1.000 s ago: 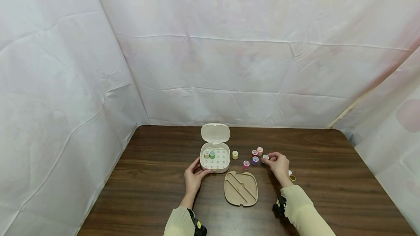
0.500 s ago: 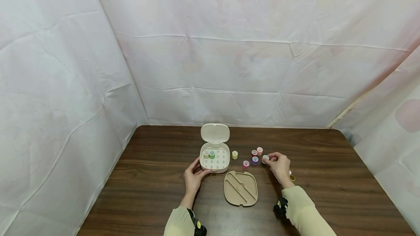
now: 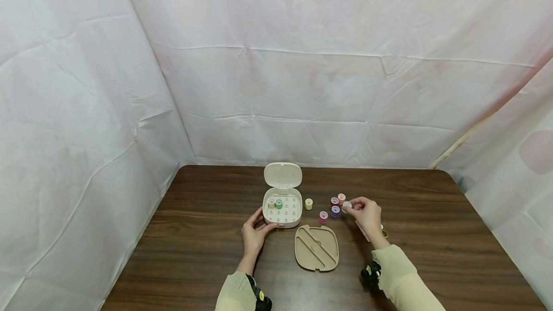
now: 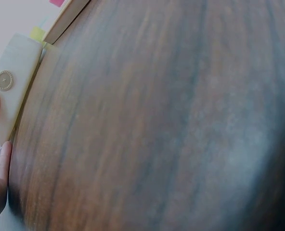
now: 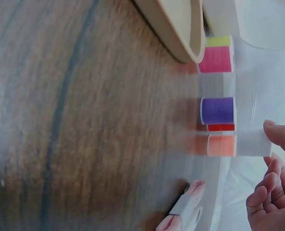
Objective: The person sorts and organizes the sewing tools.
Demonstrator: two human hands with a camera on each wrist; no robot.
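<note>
Pinching the white spool (image 5: 253,143) in its fingers, the right hand (image 3: 366,212) is above the desk (image 3: 194,234), near the pale pink spool (image 5: 221,146) — best carried level, clear of that neighbour — while the left hand (image 3: 254,237) grips a corner of the white case (image 3: 288,225).

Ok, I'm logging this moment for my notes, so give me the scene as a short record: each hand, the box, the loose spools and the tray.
Left hand: holds white box at its near left corner
Right hand: pinches white spool, off the table
Box lid: open
In box: beige spool, green spool
Loose: yellow spool, magenta spool, purple spool, red spool, peach spool
Tan tray: on the table, near and right of the box
</note>
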